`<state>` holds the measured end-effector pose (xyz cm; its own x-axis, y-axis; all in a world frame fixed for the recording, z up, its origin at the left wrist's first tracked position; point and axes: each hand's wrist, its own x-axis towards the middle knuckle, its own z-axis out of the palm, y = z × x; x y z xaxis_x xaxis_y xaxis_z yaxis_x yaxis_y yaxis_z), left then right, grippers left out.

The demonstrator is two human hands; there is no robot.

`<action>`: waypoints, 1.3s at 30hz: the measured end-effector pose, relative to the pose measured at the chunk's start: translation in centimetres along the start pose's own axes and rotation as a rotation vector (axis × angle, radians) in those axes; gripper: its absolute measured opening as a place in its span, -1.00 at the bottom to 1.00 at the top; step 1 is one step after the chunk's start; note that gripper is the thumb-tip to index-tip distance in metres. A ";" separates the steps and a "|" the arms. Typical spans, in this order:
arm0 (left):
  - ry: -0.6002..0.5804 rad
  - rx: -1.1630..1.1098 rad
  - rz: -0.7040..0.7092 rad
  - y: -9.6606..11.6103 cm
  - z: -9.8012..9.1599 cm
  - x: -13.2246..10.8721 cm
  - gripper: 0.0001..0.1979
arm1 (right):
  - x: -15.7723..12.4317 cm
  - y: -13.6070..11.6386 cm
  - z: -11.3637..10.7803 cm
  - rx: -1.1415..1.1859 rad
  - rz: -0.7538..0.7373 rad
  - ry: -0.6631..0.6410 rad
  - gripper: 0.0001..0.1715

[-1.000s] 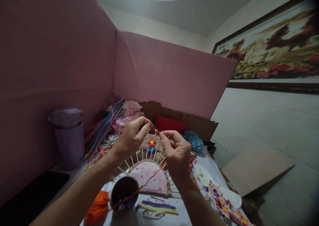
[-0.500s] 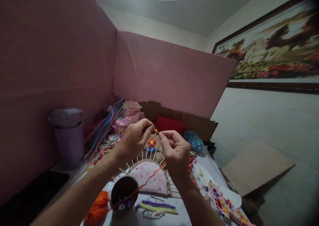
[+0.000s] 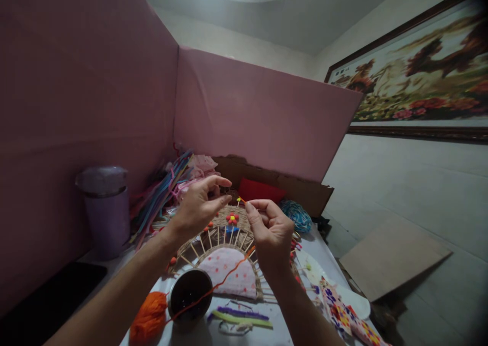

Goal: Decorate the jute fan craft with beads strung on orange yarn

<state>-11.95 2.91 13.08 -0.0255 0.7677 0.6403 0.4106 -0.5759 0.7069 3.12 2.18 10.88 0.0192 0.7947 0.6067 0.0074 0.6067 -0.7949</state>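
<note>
The tip of the orange yarn [image 3: 222, 283] is pinched between the right hand's [image 3: 272, 231] thumb and forefinger; its length is trailed over the dark cup [image 3: 195, 281] to the orange ball [image 3: 148, 318]. The left hand [image 3: 198, 203] is held empty nearby, thumb and forefinger parted.

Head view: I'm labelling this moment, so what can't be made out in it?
In the head view:
Orange strand: partly hidden by the right hand.
Cup: contents lost in shadow.
Framed picture: cut off by the right edge.
Yellow bit near that hand: too small to identify.
</note>
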 end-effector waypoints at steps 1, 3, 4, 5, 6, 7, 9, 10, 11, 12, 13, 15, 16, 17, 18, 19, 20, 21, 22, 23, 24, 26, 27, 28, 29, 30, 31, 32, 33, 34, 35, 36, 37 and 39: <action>-0.031 -0.012 0.015 0.3 0.2 -0.2 -0.78 | 0.0 0.0 0.0 0.000 0.000 -0.003 -0.78; -0.075 -0.009 0.033 0.8 0.6 -0.5 -0.80 | 0.0 0.1 0.0 0.000 -0.004 -0.009 -0.78; -0.088 -0.002 0.038 1.0 0.7 -0.6 -0.82 | 0.0 0.1 0.0 0.000 -0.007 -0.008 -0.79; -0.093 0.006 0.043 1.2 0.7 -0.6 -0.84 | 0.0 0.2 0.0 -0.001 -0.010 -0.006 -0.79; -0.090 0.014 0.050 1.3 0.8 -0.7 -0.86 | 0.0 0.3 0.0 -0.002 -0.014 -0.005 -0.78; -0.076 0.019 0.060 1.3 0.7 -0.6 -0.86 | 0.0 0.3 0.0 -0.003 -0.017 -0.001 -0.78; -0.007 0.013 0.051 1.2 0.6 -0.5 -0.87 | 0.0 0.3 0.0 -0.003 -0.016 0.005 -0.78; 0.049 -0.006 0.027 1.0 0.5 -0.3 -0.87 | 0.0 0.2 0.0 -0.004 -0.015 0.010 -0.77; 0.114 -0.034 -0.008 0.8 0.4 -0.2 -0.87 | 0.0 0.1 0.0 -0.006 -0.012 0.013 -0.77; 0.179 -0.069 -0.051 0.5 0.2 0.0 -0.87 | 0.0 0.0 0.0 -0.008 -0.010 0.014 -0.77; 0.228 -0.103 -0.094 0.3 0.1 0.1 -0.85 | 0.0 -0.1 0.0 -0.010 -0.008 0.012 -0.77; 0.263 -0.128 -0.147 0.0 0.0 0.3 -0.76 | 0.0 -0.2 0.0 -0.009 -0.007 0.006 -0.77; 0.252 -0.113 -0.155 0.0 -0.1 0.3 -0.71 | 0.0 -0.2 0.0 -0.008 -0.007 0.003 -0.77; 0.228 -0.093 -0.153 0.0 0.0 0.3 -0.68 | 0.0 -0.2 0.0 -0.010 -0.008 0.000 -0.77; 0.194 -0.084 -0.150 0.2 0.0 0.3 -0.71 | 0.0 -0.2 0.0 -0.012 -0.009 0.000 -0.77; 0.155 -0.098 -0.152 0.3 0.1 0.3 -0.77 | 0.0 -0.2 0.0 -0.015 -0.011 0.000 -0.77; 0.115 -0.138 -0.165 0.5 0.2 0.2 -0.82 | 0.0 -0.1 0.0 -0.018 -0.011 0.000 -0.77; 0.075 -0.197 -0.195 0.8 0.3 0.1 -0.81 | 0.0 -0.1 0.0 -0.019 -0.010 0.001 -0.77; 0.037 -0.263 -0.234 1.0 0.4 -0.1 -0.78 | 0.0 0.0 0.0 -0.018 -0.008 0.006 -0.77; -0.001 -0.330 -0.276 1.2 0.5 -0.2 -0.78 | 0.0 0.1 0.0 -0.015 -0.008 0.014 -0.77; -0.037 -0.394 -0.312 1.3 0.5 -0.3 -0.78 | 0.0 0.1 0.0 -0.013 -0.011 0.029 -0.77; -0.101 -0.514 -0.358 1.5 0.4 -0.4 -0.73 | 0.1 0.2 0.0 -0.015 -0.027 0.073 -0.78; -0.130 -0.569 -0.367 1.6 0.4 -0.5 -0.70 | 0.1 0.2 0.0 -0.017 -0.036 0.099 -0.78; -0.152 -0.616 -0.372 1.7 0.3 -0.6 -0.67 | 0.1 0.2 0.0 -0.016 -0.044 0.125 -0.78; -0.173 -0.651 -0.383 1.9 0.1 -0.6 -0.68 | 0.1 0.1 -0.1 -0.012 -0.047 0.147 -0.78; -0.192 -0.671 -0.398 2.1 -0.1 -0.7 -0.71 | 0.1 0.1 -0.1 -0.005 -0.047 0.167 -0.78; -0.218 -0.680 -0.413 2.4 -0.3 -0.8 -0.75 | 0.2 0.0 -0.1 0.003 -0.049 0.184 -0.78; -0.251 -0.677 -0.431 2.8 -0.6 -1.0 -0.81 | 0.2 0.0 -0.2 0.008 -0.052 0.200 -0.78; -0.288 -0.665 -0.442 3.3 -0.9 -1.2 -0.83 | 0.2 0.0 -0.2 0.009 -0.059 0.215 -0.78; -0.342 -0.647 -0.443 3.9 -1.2 -1.6 -0.84 | 0.2 0.0 -0.2 0.007 -0.066 0.227 -0.79; -0.398 -0.624 -0.439 4.5 -1.5 -2.0 -0.85 | 0.2 0.0 -0.2 0.002 -0.074 0.235 -0.79; -0.477 -0.610 -0.417 5.3 -1.9 -2.5 -0.85 | 0.2 0.1 -0.2 -0.002 -0.079 0.239 -0.79; -0.579 -0.586 -0.392 6.1 -2.1 -3.1 -0.85 | 0.2 0.1 -0.2 -0.004 -0.081 0.236 -0.79; -0.767 -0.516 -0.327 7.4 -2.4 -4.4 -0.81 | 0.2 0.2 -0.2 -0.006 -0.081 0.230 -0.78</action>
<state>-11.04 -5.42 16.16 0.6070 0.7805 0.1498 0.0349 -0.2145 0.9761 3.32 2.43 10.83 0.2451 0.7175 0.6521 0.0237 0.6679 -0.7438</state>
